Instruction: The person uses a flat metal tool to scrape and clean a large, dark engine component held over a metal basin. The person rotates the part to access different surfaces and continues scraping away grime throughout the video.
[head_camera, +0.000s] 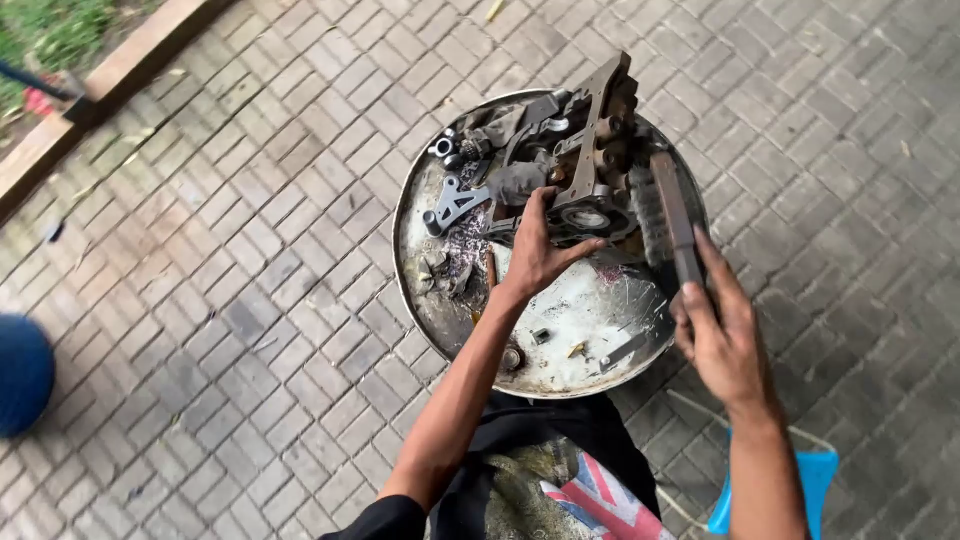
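Note:
A round metal basin (600, 355) sits on the brick paving below me, holding greasy engine parts. My left hand (538, 250) grips the near end of a large dark metal housing (592, 150) that stands tilted in the basin. My right hand (722, 335) holds the handle of a long brush (668, 215), whose bristled head lies against the right side of the housing. A small forked bracket (450, 205) and a grey rag (515, 182) lie at the basin's left. Small bolts rest on the basin's wet bottom.
Grey brick paving (250, 300) surrounds the basin. A wooden beam (110, 85) runs along the upper left, with grass behind it. A blue round object (22, 375) sits at the left edge. A blue plastic stool (815, 480) shows under my right arm.

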